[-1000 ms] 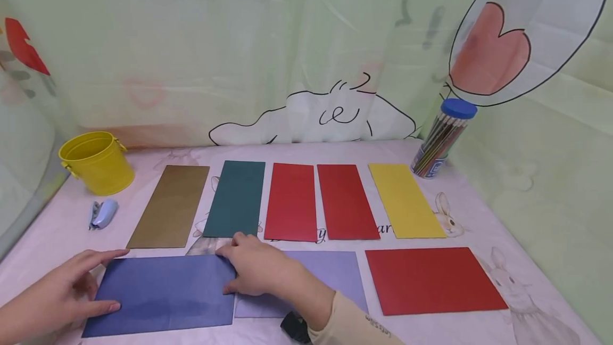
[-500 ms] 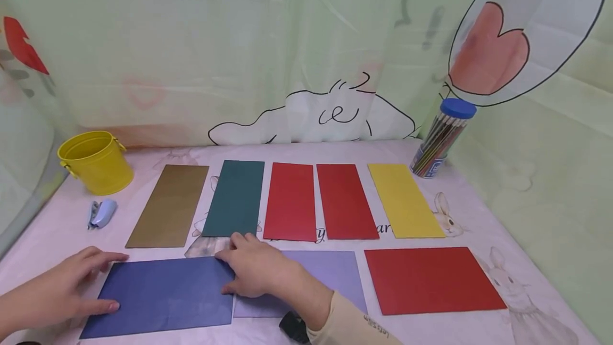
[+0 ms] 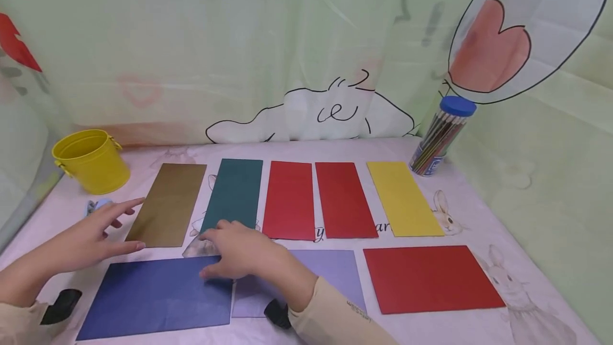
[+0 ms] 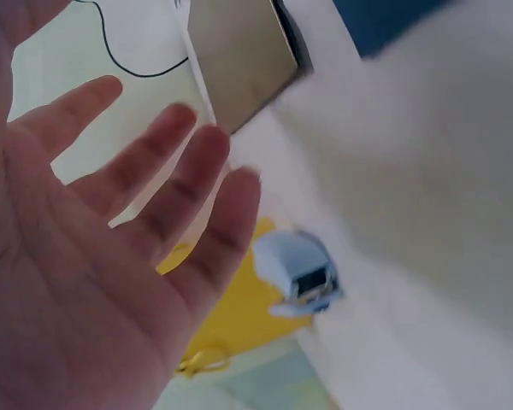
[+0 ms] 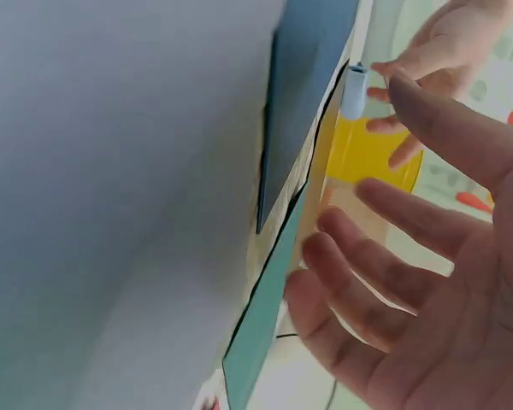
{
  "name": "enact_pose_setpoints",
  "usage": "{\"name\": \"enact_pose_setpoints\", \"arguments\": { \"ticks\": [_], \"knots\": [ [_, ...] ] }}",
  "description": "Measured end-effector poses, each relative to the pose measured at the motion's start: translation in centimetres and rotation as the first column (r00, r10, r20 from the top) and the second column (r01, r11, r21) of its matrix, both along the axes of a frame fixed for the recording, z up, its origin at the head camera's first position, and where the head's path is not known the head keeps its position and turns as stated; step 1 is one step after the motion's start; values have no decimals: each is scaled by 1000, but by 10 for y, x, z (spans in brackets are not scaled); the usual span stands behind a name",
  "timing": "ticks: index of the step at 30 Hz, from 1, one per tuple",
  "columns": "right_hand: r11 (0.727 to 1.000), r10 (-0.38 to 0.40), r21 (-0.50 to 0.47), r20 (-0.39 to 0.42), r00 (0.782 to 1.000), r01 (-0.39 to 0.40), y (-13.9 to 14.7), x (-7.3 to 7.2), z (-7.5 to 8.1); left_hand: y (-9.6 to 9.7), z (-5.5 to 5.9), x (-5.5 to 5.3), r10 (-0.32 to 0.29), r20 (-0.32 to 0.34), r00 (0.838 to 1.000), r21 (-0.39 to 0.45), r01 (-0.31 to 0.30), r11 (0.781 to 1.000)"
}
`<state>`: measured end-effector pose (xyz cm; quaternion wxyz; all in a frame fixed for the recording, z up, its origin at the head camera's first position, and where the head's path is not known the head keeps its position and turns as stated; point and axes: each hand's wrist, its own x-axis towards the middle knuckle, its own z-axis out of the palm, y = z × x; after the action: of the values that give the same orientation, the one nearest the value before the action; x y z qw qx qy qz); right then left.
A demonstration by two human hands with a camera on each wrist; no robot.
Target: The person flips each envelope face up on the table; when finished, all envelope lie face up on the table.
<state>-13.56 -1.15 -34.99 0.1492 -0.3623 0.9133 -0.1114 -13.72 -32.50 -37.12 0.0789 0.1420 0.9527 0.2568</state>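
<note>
Both hands hang above the table with their fingers spread and nothing held. My left hand (image 3: 98, 233) is at the left edge of the brown card (image 3: 167, 204), its thumb overlapping the card's lower corner in the head view. Over the upper right corner of the dark blue card (image 3: 158, 300) is my right hand (image 3: 241, 249), its fingertips near the bottom of the green card (image 3: 233, 193). My right forearm covers part of a lilac card (image 3: 330, 276). Partly hidden behind my left hand in the head view, a light blue stapler (image 4: 291, 265) shows fully in the left wrist view.
Two upright red cards (image 3: 289, 201) and a yellow card (image 3: 404, 198) continue the back row. A red card (image 3: 433, 280) lies crosswise at the front right. A yellow bucket (image 3: 93, 161) stands at the back left, a blue-lidded jar of pencils (image 3: 440, 137) at the back right.
My left hand has come off the dark blue card's left edge and moved up to the brown card. My right hand has let go of its right edge and shifted slightly left and up.
</note>
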Motion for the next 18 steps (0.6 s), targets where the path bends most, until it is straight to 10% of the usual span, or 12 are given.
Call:
{"name": "enact_pose_setpoints", "arguments": {
  "ticks": [11,18],
  "knots": [
    [981,-79,-175,60,995,89,-34,-24,-8,10,-6,-33,105,72,992,59,-109,992],
    [976,-85,-195,52,995,94,-46,-30,-12,15,-10,-34,158,137,978,100,-172,980]
  ]
}}
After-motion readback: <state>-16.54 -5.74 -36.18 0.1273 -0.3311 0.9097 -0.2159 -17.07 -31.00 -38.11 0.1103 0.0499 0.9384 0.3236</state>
